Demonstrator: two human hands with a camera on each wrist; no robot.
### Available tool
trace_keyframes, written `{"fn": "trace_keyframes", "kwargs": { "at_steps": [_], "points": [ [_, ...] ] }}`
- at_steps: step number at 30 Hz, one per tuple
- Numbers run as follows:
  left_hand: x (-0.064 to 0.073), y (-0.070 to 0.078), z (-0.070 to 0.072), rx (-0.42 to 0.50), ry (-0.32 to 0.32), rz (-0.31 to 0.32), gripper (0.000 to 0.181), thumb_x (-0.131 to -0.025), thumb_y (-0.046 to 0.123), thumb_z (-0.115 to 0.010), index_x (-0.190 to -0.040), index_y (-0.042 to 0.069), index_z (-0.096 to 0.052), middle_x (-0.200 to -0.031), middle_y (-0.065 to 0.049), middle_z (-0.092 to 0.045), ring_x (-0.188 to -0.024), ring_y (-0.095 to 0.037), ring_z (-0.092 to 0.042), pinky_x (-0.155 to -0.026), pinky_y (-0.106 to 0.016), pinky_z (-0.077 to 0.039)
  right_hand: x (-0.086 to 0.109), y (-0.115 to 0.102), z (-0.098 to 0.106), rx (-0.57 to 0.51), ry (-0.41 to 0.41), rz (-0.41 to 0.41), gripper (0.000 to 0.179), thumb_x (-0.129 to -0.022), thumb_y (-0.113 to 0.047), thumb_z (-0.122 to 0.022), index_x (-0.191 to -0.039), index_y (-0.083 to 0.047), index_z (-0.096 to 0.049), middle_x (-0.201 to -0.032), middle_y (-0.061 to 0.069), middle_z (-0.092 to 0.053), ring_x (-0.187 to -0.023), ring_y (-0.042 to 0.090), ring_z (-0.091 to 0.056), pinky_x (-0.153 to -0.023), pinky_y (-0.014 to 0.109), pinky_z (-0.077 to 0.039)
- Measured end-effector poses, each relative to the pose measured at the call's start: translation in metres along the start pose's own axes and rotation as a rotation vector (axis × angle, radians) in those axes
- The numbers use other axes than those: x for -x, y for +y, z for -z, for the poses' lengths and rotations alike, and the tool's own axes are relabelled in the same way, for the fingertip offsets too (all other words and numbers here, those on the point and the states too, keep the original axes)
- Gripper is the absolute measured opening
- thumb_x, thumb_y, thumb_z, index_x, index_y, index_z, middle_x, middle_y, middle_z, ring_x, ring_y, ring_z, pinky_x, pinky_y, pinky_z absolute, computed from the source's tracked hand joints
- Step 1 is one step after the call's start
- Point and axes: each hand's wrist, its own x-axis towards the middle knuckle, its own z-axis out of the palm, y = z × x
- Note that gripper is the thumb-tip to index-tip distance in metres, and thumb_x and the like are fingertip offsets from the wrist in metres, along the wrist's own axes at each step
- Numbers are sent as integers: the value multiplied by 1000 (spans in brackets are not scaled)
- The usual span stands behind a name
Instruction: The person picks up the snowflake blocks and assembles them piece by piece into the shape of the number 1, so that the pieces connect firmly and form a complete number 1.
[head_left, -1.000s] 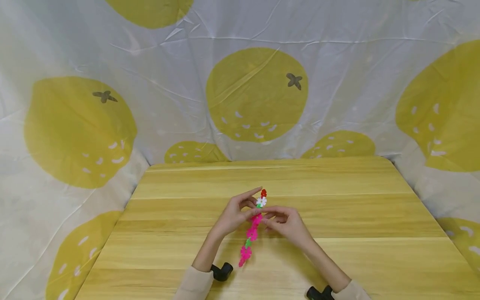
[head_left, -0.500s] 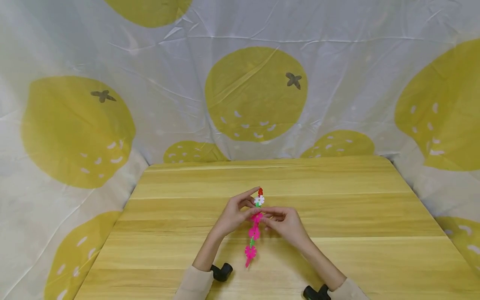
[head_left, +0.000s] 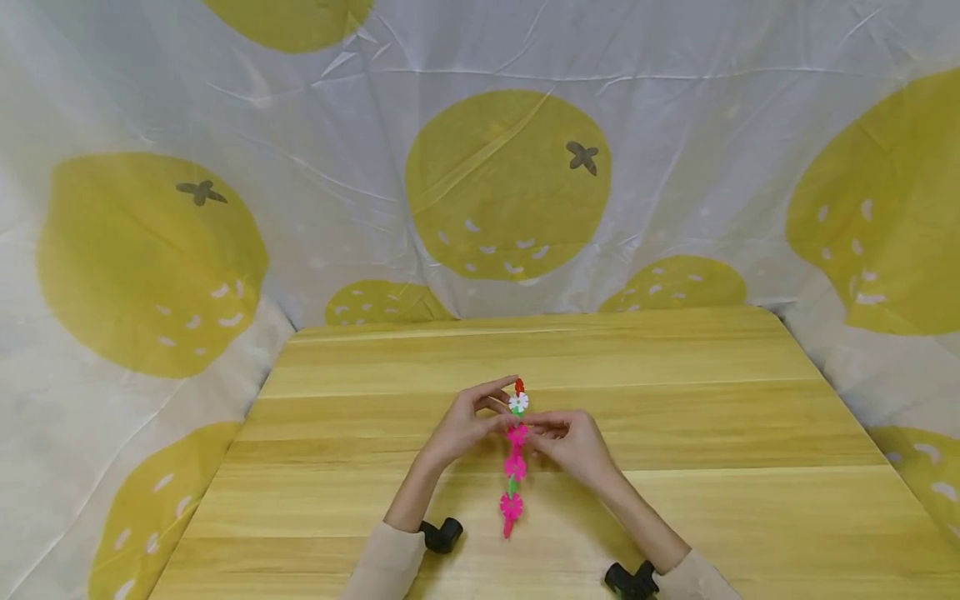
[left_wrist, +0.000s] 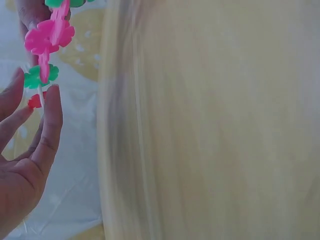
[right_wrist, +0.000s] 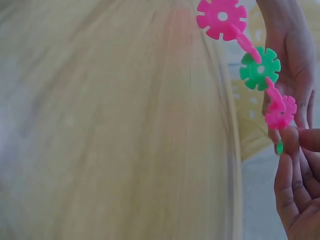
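A chain of interlocking plastic snowflake discs hangs above the table between both hands, in red, white, green and pink. In the head view, my left hand holds it near its upper part, by the green disc under the white disc. One left finger reaches up to the red disc at the end. From the other side, my right hand pinches the chain at the upper pink disc. In the right wrist view, a green disc sits between pink ones; fingertips hide part of the chain.
The wooden table spreads under both hands. Behind and beside it hangs a pale cloth with yellow fruit prints. A black wrist mount sits at the left cuff, another mount at the right.
The chain's lower end has swung to the right, so the chain now hangs nearly straight. Its upper end has shifted slightly left. Both hands stay nearly in place and keep hold.
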Motion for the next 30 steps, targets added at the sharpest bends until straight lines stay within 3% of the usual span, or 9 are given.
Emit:
{"fn": "trace_keyframes", "kwargs": {
  "at_steps": [6,14,20,25,30],
  "points": [
    [1,-3,0,-3,10,24,55,-96,1,-71,-149,8,-56,-123,-22,-63,-104,-28,-68,-81,-43,-63,0,3,2,15,-3,-19,22,-91,-7,-79,-112,0,-79,-93,18,-79,-75,29,-75,-61,30,-60],
    [2,-11,1,-52,-2,30,51,-97,5,-70,-147,8,-58,-122,-24,-64,-106,-30,-67,-79,-38,-61,0,7,0,55,-10,-23,19,-90,-7,-79,-108,-1,-80,-90,14,-79,-76,22,-73,-60,23,-55],
    [-3,-10,0,-79,-18,44,52,-97,8,-72,-147,7,-58,-122,-23,-65,-103,-28,-66,-77,-44,-61,-3,6,2,98,-15,-29,16,-91,-7,-78,-106,-2,-81,-88,11,-79,-72,16,-71,-59,21,-54],
    [-10,-8,3,-132,-31,48,52,-97,10,-73,-146,7,-58,-120,-20,-66,-101,-26,-65,-75,-37,-61,-7,5,5,159,-15,0,15,-91,-6,-76,-105,-2,-81,-86,11,-79,-69,10,-69,-60,21,-55],
    [-17,-9,6,-179,-48,52,51,-95,11,-76,-143,5,-60,-115,-19,-68,-100,-26,-64,-72,-29,-57,-12,5,8,175,-28,-6,16,-92,-4,-75,-106,0,-80,-85,12,-78,-69,15,-70,-59,22,-55]
  ]
}}
